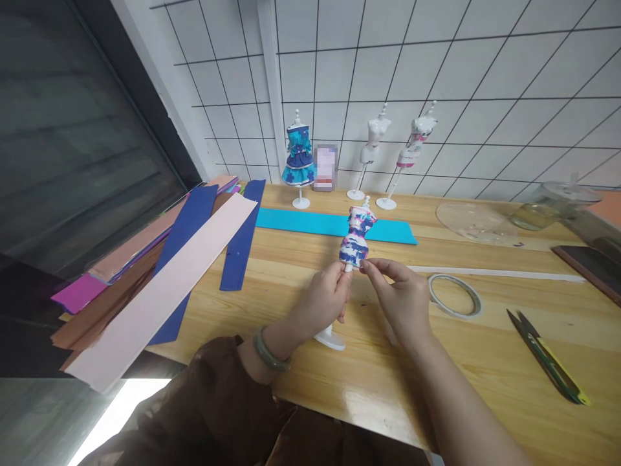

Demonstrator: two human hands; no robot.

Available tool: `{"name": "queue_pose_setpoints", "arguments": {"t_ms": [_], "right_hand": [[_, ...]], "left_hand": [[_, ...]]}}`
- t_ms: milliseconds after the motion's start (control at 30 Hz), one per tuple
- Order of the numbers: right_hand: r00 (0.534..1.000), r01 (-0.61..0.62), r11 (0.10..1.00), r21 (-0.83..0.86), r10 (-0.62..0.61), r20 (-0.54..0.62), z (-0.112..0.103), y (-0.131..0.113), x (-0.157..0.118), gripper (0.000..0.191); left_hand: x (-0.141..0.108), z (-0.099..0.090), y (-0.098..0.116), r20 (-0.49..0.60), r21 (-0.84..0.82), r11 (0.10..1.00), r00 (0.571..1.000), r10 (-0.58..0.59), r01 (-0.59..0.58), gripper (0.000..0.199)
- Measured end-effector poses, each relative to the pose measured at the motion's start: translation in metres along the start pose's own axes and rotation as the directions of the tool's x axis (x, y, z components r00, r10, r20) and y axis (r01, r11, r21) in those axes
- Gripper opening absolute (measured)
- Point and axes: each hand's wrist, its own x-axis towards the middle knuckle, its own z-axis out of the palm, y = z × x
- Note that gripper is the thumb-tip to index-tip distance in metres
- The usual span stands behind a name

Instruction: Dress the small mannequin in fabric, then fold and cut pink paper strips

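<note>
At the centre of the frame I see the form (355, 243), white with blue and pink patches. My left hand (326, 294) grips its stem; my right hand (400, 294) pinches at its lower edge. The tape (455, 296) and scissors (548, 357) lie toward the lower right.

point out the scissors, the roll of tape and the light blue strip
scissors (548, 360): head view, on the lower blade's side near the handles
roll of tape (480, 304): head view, on the right side of the ring
light blue strip (305, 222): head view, on its bare left half
</note>
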Motion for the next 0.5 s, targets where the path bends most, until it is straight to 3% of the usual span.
{"name": "queue_pose_setpoints", "arguments": {"t_ms": [233, 400, 500], "right_hand": [[0.999, -0.028, 0.999, -0.021, 0.028, -0.028, 0.0005, -0.0029, -0.0011, 0.026], [0.995, -0.096, 0.991, 0.093, 0.094, 0.030, 0.0012, -0.0024, -0.0004, 0.027], [0.998, -0.060, 0.997, 0.050, 0.060, -0.003, 0.0025, -0.0019, -0.0011, 0.026]], "left_hand": [[-0.0010, 0.0024, -0.0005, 0.026, -0.055, 0.998, 1.000, -0.006, 0.008, 0.026], [0.0010, 0.0037, -0.0052, 0.006, -0.074, 0.996, 0.999, -0.041, 0.042, 0.028], [0.0007, 0.0036, -0.0055, -0.003, -0.066, 0.997, 0.999, -0.045, 0.044, 0.027]]}}
